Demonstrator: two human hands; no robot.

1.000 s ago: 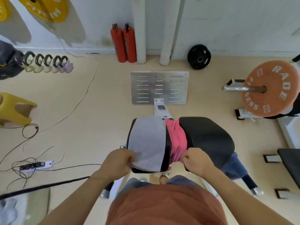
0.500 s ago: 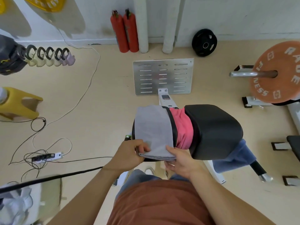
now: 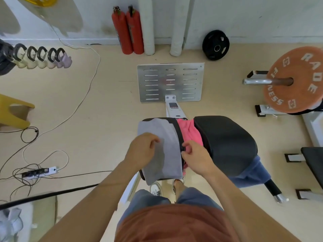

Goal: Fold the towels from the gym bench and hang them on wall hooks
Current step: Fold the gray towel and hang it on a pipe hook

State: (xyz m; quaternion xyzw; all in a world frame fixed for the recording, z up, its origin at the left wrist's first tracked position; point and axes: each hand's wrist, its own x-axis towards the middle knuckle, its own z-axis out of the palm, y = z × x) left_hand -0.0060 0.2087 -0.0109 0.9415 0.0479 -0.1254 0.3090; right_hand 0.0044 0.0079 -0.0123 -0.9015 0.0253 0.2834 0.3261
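While the grey towel [image 3: 167, 149] lies doubled over the left pad of the table [image 3: 227, 142], its near end hanging off the front edge toward the person, the step in hand looks like squaring up that fold. The left hand [image 3: 141, 151] is on the towel's left side with its fingers [image 3: 153, 139] curled down onto the cloth, gripping it. The right hand [image 3: 197, 158] sits at the towel's right edge, just beside the pink towel [image 3: 189, 133] bunched in the gap between the two pads. Its fingers [image 3: 189, 144] are bent and close together, but I cannot tell whether they pinch the grey edge or only hover at it.

To do this well, the left hand should serve as the anchor while the right takes the grey edge alone and leaves the pink cloth out of the pinch. Edges should meet evenly before the towel is lifted, or the fold will likely slip open. A blue towel [image 3: 253, 173] droops off the table's right side, not yet folded. No hooks are in view.
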